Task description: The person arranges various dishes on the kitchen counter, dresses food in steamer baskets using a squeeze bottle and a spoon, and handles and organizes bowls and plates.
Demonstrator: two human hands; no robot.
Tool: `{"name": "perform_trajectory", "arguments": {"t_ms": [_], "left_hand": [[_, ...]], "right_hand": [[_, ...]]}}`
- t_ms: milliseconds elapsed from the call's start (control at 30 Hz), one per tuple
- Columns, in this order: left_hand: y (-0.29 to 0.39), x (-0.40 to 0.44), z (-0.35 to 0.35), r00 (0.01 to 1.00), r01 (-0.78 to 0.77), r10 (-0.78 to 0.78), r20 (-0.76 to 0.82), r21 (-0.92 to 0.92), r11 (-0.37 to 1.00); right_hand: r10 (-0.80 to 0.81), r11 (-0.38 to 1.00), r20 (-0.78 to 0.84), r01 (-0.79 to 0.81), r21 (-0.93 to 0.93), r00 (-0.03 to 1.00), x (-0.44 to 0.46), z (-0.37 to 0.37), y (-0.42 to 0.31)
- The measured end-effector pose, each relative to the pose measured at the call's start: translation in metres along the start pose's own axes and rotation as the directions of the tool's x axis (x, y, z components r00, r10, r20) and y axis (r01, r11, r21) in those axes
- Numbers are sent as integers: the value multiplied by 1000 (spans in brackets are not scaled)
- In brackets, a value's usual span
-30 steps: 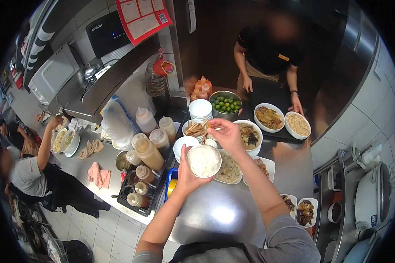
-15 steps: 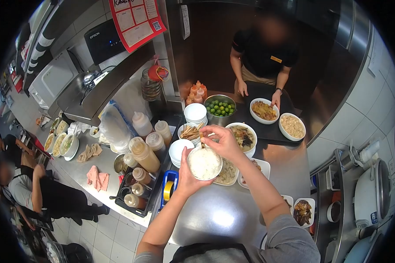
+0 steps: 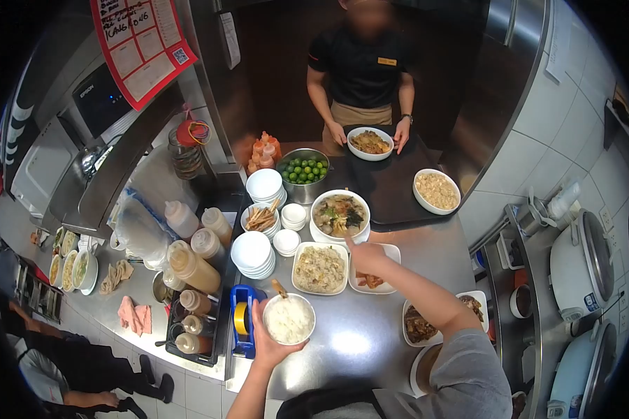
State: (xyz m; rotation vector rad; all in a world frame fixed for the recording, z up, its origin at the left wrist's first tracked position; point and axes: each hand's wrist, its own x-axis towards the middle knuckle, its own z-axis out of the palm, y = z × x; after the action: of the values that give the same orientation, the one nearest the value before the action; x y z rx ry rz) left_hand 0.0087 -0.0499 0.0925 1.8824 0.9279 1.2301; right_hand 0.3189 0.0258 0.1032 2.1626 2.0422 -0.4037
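My left hand is wrapped round the side of a bowl of white rice, held over the steel counter. A small brown stick-like piece stands up at the bowl's far edge. Over the counter's middle, my right hand holds nothing; its index finger stretches out towards the near rim of a soup bowl with noodles and dark greens. Below that hand lies a white dish with reddish-brown pieces, partly covered by it. Left of it sits a square bowl of fried rice.
Across the counter a co-worker holds a food bowl over a black tray. White bowls, a pot of green limes, a blue tape dispenser and sauce bottles stand at left. Dark-food dishes lie right.
My right hand has left the rice bowl and moved towards the soup bowl. My left hand has lowered the rice bowl nearer to me. The co-worker has drawn the food bowl closer with both hands.
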Motion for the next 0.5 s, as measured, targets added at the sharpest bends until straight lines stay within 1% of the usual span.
{"name": "perform_trajectory", "arguments": {"t_ms": [33,67,133,167,300,400,433,467,500], "left_hand": [[1,-7,3,1000,18,-18,10,-17,1000],[5,-12,4,999,29,-30,37,52,998],[1,-23,9,997,50,-50,52,1,999],[-1,-26,11,997,59,-57,58,-24,998],[-2,-31,13,996,32,-35,78,34,999],[-7,-34,17,997,38,-38,62,4,999],[-8,-36,17,997,44,-46,64,40,998],[-9,-37,18,996,49,-54,66,75,996],[-10,-38,19,995,55,-63,72,107,993]], "right_hand": [[-14,1000,30,14,-4,999,-1,10,-3],[-6,1000,4,6,-23,1000,-1,14,-4],[7,998,-55,-10,-64,998,1,19,-6],[12,998,-58,-16,-58,998,5,22,-3],[21,999,-95,-25,-41,995,9,24,-4],[-1,999,-115,-5,-48,993,8,25,-2],[-13,999,-115,7,-48,993,8,27,-2],[-2,1000,-153,5,24,988,9,25,-1],[13,998,-140,-5,59,990,1,12,-5]]}}
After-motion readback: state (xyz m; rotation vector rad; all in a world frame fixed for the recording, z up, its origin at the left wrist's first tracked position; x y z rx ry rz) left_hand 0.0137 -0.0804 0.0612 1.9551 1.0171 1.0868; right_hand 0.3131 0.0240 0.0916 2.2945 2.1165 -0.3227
